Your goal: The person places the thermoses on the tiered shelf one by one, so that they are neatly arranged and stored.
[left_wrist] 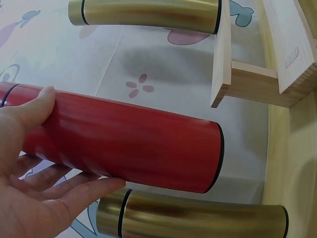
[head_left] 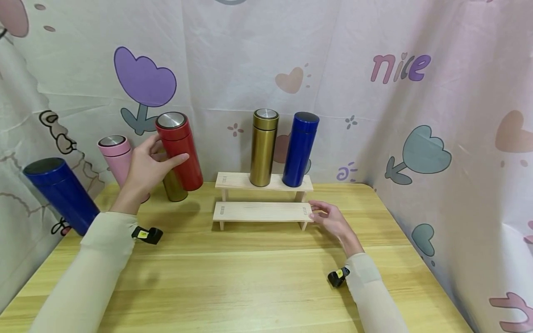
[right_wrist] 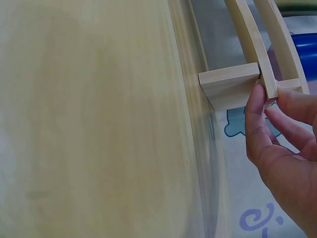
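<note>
Left hand (head_left: 146, 165) grips red flask (head_left: 182, 145) near back edge of tabletop (head_left: 250, 277), likely for transfer, needing rightward carry; right hand (head_left: 333, 219) pinches stand (head_left: 262, 212).

1. The head view is bright and evenly lit, with soft-edged shadows on the worktop (head_left: 250, 286) beside the left sleeve (head_left: 66, 282).
2. Pale glare catches the steel lid (head_left: 171, 120) of the red bottle (head_left: 188, 173); folds shade the backdrop (head_left: 233, 55) toward the right.
3. The left wrist view is dimmer, greyer; a diffuse shadow lies beside the gold bottle (left_wrist: 148, 12), which lens distortion bows.
4. In the right wrist view, the worktop looks hazy and the wooden stand (right_wrist: 253, 39) curves.
</note>
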Demonstrator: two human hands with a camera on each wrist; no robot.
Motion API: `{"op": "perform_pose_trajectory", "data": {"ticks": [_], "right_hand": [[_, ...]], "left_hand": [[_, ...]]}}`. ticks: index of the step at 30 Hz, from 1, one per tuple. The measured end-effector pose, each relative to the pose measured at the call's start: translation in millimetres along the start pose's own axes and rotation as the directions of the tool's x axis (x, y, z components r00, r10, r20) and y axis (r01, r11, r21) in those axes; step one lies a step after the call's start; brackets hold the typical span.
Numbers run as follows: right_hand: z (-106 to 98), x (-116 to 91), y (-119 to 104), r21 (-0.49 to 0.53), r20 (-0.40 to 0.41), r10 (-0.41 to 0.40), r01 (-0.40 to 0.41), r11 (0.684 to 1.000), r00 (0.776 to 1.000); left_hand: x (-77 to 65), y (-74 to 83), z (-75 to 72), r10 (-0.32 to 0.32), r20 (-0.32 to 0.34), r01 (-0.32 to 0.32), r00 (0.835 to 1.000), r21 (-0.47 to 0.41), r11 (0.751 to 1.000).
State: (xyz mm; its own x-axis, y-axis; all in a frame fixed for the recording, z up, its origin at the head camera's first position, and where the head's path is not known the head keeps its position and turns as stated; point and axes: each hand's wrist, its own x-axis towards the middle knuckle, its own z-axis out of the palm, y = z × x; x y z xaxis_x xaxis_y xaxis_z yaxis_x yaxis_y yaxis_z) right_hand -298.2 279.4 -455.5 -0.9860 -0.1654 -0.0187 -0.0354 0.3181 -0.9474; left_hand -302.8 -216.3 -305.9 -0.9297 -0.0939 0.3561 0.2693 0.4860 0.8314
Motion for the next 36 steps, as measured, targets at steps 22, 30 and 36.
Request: {"op": "perform_pose_trajectory", "data": {"ticks": [22, 30, 36], "right_hand": [[0.6, 1.5, 3.5, 0.053, 0.018, -0.054, 0.053, 0.997, 0.998], [0.8, 1.3, 3.4, 0.06, 0.017, -0.046, 0.045, 0.997, 0.999], [0.6, 2.0, 4.4, 0.054, 0.015, -0.042, 0.041, 0.998, 0.999]], "left_hand": [[12.1, 17.6, 14.3, 0.081, 0.016, -0.079, 0.997, -0.109, 0.991], [13.8, 23.6, 21.6, 0.091, 0.024, -0.088, 0.996, -0.099, 0.991], [12.2, 30.4, 26.6, 0.095, 0.043, -0.091, 0.995, -0.09, 0.992]]}}
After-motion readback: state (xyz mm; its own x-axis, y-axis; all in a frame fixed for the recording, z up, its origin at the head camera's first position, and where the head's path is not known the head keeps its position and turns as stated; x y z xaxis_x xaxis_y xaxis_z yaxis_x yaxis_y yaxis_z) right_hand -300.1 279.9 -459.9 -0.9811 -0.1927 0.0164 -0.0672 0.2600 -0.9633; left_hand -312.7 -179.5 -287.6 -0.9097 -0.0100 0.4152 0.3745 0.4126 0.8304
